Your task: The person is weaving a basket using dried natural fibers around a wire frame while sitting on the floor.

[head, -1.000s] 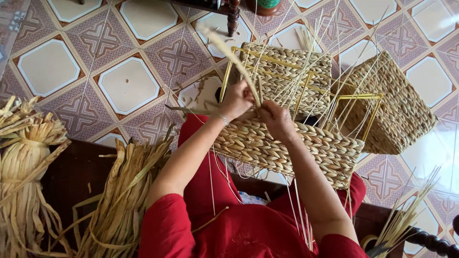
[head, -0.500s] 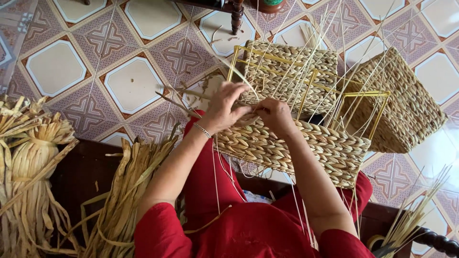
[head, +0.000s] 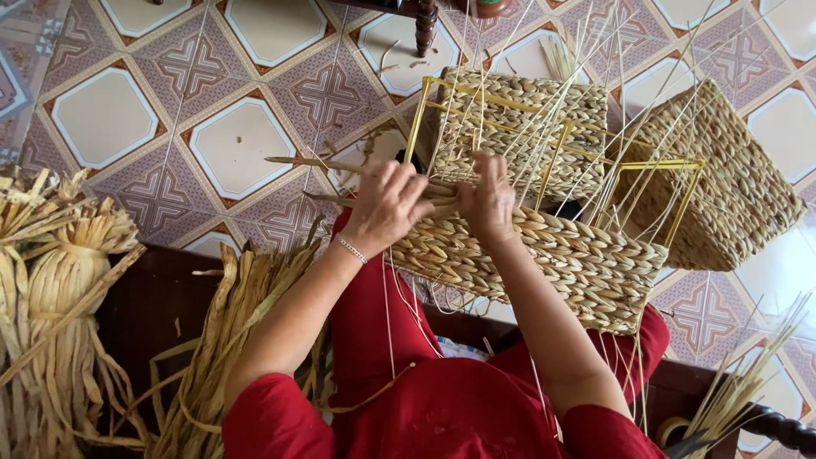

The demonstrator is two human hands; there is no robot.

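— What did your hands have hold of at that moment?

— My left hand (head: 387, 204) sat just left of the frame's centre, fingers curled down over the near rim of the woven basket (head: 544, 255) and closed on a flat dried strand (head: 323, 163) that poked out toward the left. My right hand (head: 489, 200) was right beside it, nearly touching, fingers bent and pressing on the same rim; whether it actually pinched a strand I could not tell.

— And where was the basket?

— It rested across my lap in the middle of the frame, its braided wall facing me, thin yellow frame rods (head: 629, 170) and loose pale stakes sticking up out of it. A second woven basket (head: 722, 187) stood tilted at the right, touching the first one's far corner.

— Anything else around?

— Bundles of dried fibre (head: 68, 289) lay at the lower left on a dark bench, another sheaf (head: 234, 331) just beside my left arm, and patterned floor tiles (head: 238, 144) filled the upper left
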